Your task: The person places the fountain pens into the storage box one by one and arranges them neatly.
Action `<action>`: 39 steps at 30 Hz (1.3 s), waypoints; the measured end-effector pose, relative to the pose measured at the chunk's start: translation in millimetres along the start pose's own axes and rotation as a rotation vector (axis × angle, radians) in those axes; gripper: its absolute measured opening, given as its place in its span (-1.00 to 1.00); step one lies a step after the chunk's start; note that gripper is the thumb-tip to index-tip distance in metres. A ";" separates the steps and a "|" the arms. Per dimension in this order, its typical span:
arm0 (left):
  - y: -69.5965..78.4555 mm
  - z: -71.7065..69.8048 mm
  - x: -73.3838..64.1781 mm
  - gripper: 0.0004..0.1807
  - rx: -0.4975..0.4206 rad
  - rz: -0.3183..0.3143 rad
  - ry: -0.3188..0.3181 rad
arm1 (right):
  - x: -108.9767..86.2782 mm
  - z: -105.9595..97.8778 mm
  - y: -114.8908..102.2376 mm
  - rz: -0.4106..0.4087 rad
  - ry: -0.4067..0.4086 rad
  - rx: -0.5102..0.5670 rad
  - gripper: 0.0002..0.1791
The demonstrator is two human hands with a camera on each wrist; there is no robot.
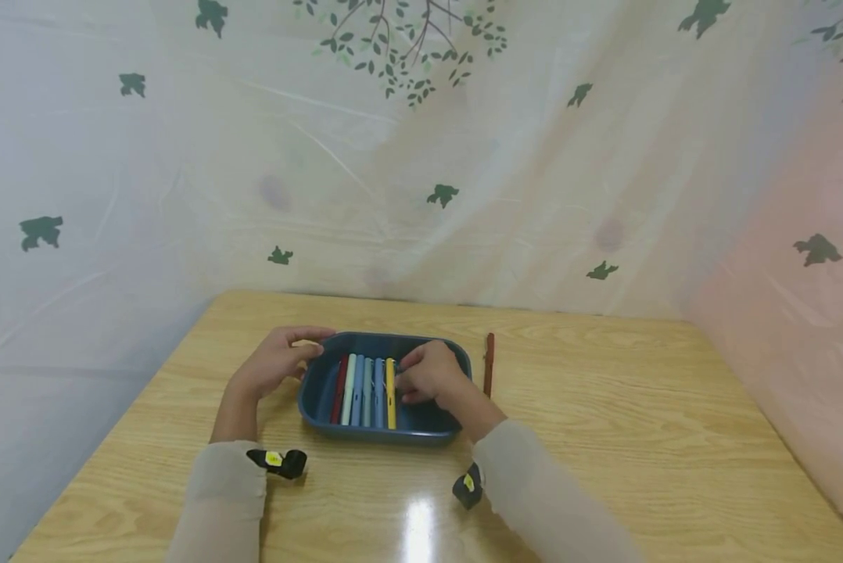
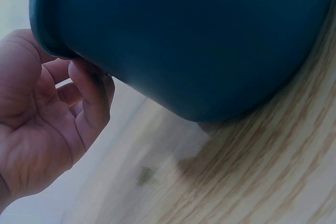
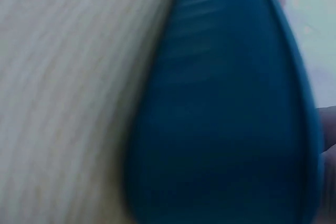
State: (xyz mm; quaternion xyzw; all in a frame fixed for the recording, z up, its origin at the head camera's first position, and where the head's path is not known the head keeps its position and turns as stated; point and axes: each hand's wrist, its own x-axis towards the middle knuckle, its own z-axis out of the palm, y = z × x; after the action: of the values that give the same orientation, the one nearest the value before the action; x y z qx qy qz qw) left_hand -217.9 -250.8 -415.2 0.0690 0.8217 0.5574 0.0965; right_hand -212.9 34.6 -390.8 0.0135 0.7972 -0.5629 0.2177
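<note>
A dark blue tray [image 1: 417,435] holds a row of pens: a dark red pen [image 1: 339,389], a pale mint one, several blue and teal ones, and a yellow pen [image 1: 391,393] at the row's right end. At the tray's left end, my left hand [image 1: 275,361] grips the rim; the left wrist view shows its bent fingers [image 2: 94,90] against the tray's outside. My right hand [image 1: 432,374] reaches into the tray, fingers bent, fingertips right beside the yellow pen. I cannot tell whether it pinches anything. The right wrist view mostly shows the tray's outer wall [image 3: 220,103].
A reddish-brown pen [image 1: 489,366] lies on the wooden table [image 1: 604,430], just right of the tray. A pale curtain [image 1: 365,234] printed with leaves and birds hangs behind the table and along its sides. Dark wrist cameras [image 1: 288,464] sit on both sleeves.
</note>
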 end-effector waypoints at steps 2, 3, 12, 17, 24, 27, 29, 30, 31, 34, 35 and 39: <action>-0.3 0.4 0.5 -0.58 0.002 0.005 0.000 | -1.1 -4.0 -2.6 -0.017 -0.004 0.011 -0.65; -0.6 0.4 0.8 -0.58 0.003 0.006 0.001 | -1.4 -6.1 -3.5 -0.028 -0.006 0.014 -0.65; -2.4 1.2 1.0 -0.56 -0.007 0.035 -0.009 | -9.3 -25.6 -14.2 -0.114 -0.027 0.014 -0.61; -3.0 0.9 1.1 -0.57 -0.015 0.032 -0.006 | -12.3 -36.6 -18.1 -0.125 -0.020 0.016 -0.59; -3.6 0.3 3.2 -0.58 -0.020 0.032 0.000 | -13.4 -53.7 -19.7 -0.129 0.025 -0.031 -0.59; -4.3 0.0 3.3 -0.58 -0.010 0.033 -0.001 | -12.7 -62.0 -18.1 -0.140 0.037 -0.064 -0.61; -4.0 0.1 2.8 -0.58 -0.007 0.029 0.001 | -12.0 -67.8 -15.8 -0.149 0.037 -0.081 -0.61; -3.6 0.2 2.5 -0.58 -0.003 0.029 0.003 | -11.7 -70.8 -14.6 -0.152 0.040 -0.088 -0.60; -3.0 0.4 2.2 -0.58 0.000 0.030 0.003 | -11.3 -73.9 -13.1 -0.156 0.039 -0.097 -0.60; -1.7 1.1 2.2 -0.58 -0.004 0.028 0.004 | -9.4 -82.6 -6.9 -0.157 0.045 -0.111 -0.60; -1.5 1.1 2.5 -0.58 -0.004 0.027 0.005 | -8.8 -85.5 -4.8 -0.155 0.049 -0.117 -0.61; -1.4 1.4 3.7 -0.59 -0.008 0.018 0.013 | -6.1 -96.1 2.6 -0.147 0.070 -0.140 -0.60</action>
State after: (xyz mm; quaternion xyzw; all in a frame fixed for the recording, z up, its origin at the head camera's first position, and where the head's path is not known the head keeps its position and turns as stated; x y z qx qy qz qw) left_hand -221.2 -249.3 -417.4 0.0726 0.8194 0.5620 0.0863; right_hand -238.6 123.7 -364.9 -0.0405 0.8407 -0.5193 0.1483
